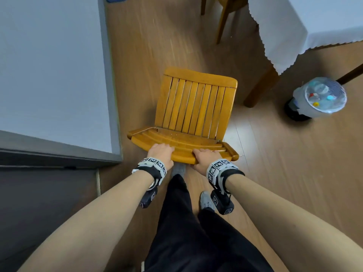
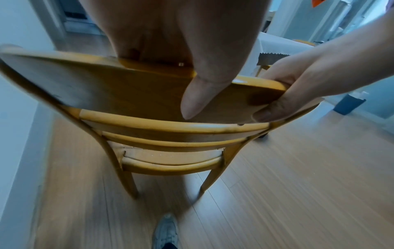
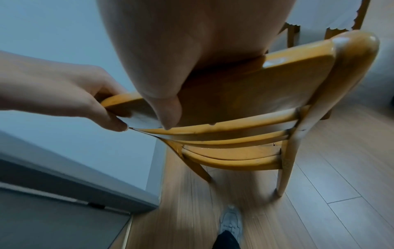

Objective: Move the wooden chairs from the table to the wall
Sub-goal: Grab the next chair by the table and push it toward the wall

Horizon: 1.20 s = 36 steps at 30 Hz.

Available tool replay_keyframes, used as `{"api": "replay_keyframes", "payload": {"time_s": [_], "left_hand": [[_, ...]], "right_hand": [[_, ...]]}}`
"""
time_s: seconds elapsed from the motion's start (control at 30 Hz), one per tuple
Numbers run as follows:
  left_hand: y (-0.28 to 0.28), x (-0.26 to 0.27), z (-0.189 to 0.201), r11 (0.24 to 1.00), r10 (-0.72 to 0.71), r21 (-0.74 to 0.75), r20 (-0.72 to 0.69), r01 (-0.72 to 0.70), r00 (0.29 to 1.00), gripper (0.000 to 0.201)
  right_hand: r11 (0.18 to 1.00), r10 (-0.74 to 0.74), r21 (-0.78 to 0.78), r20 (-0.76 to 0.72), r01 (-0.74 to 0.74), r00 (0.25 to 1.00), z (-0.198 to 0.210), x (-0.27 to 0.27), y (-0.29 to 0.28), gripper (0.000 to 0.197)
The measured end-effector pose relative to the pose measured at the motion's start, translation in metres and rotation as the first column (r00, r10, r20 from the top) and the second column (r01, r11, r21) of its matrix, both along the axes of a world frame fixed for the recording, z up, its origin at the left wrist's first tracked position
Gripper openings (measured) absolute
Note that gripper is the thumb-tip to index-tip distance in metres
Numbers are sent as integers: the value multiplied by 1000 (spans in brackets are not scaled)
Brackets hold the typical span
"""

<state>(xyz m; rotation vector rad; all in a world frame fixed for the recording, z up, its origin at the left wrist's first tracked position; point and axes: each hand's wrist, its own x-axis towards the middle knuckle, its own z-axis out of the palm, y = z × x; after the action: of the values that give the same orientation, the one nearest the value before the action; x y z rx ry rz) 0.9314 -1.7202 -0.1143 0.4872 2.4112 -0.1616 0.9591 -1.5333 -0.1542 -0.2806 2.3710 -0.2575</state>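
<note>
Nearest the viewer, the left hand (image 1: 161,152) and right hand (image 1: 205,158) are both gripping the top rail of a wooden chair (image 1: 196,107) — fingers over the rail, thumbs behind it, as the wrist views show. The chair is standing on the wooden floor (image 1: 275,154) between the wall (image 1: 49,65) and the cloth-covered table (image 1: 304,26), so this move is judged to be midway. Farther off, a second chair (image 1: 224,14) is waiting at the table — unmoved.
</note>
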Motion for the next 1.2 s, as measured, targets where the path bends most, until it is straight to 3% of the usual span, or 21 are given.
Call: {"api": "replay_keyframes", "payload": {"time_s": [0.3, 0.63, 0.77, 0.93, 1.07, 1.2], "left_hand": [[23, 121, -2, 996, 82, -24, 98, -80, 992, 50], [42, 214, -17, 998, 31, -58, 153, -23, 988, 62], [29, 217, -11, 999, -9, -50, 131, 15, 991, 49], [11, 193, 1, 999, 9, -35, 102, -6, 995, 37], [8, 166, 8, 999, 37, 12, 21, -37, 999, 36], [14, 143, 12, 1000, 16, 24, -2, -15, 1000, 39]], "right_hand": [[980, 197, 18, -4, -197, 980, 11, 79, 36, 41], [948, 304, 77, 59, -308, 951, 6, 175, 48, 74], [962, 263, 52, 69, -267, 962, 6, 187, 37, 72], [985, 174, 7, 22, -174, 985, 16, 173, 21, 54], [998, 69, -7, -18, -69, 997, 26, 147, 17, 30], [1000, 11, 1, 16, -11, 1000, 36, 133, 23, 22]]}}
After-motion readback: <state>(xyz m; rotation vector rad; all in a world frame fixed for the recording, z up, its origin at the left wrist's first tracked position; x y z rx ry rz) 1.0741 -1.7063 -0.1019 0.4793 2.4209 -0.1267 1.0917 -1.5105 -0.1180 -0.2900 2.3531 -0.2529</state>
